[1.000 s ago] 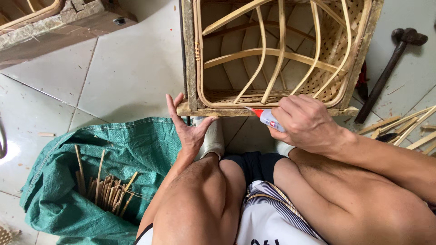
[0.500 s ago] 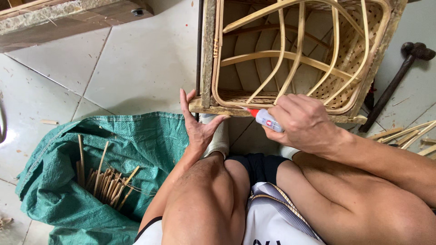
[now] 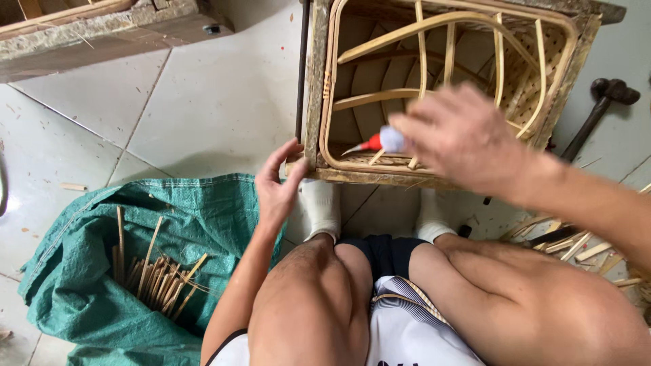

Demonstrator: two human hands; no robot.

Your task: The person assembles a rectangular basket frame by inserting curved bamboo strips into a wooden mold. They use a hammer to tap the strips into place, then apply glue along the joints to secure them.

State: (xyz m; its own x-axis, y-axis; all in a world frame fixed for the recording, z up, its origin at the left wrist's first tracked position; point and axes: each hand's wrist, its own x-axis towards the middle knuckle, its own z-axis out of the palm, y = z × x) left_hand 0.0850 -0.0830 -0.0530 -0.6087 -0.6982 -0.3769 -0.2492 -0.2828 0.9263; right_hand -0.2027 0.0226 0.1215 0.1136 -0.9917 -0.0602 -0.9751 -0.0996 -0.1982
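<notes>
Lifting off the rim now: my right hand (image 3: 468, 139) rises, pinching the small red-tipped glue tube (image 3: 381, 141) over the cane basket frame (image 3: 434, 95), while my left hand (image 3: 277, 186), fingers spread, braces its lower corner.

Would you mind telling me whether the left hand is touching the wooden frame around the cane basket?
Touching. The head view shows the left hand with thumb and fingertips resting against the near corner of the wooden frame.
</notes>
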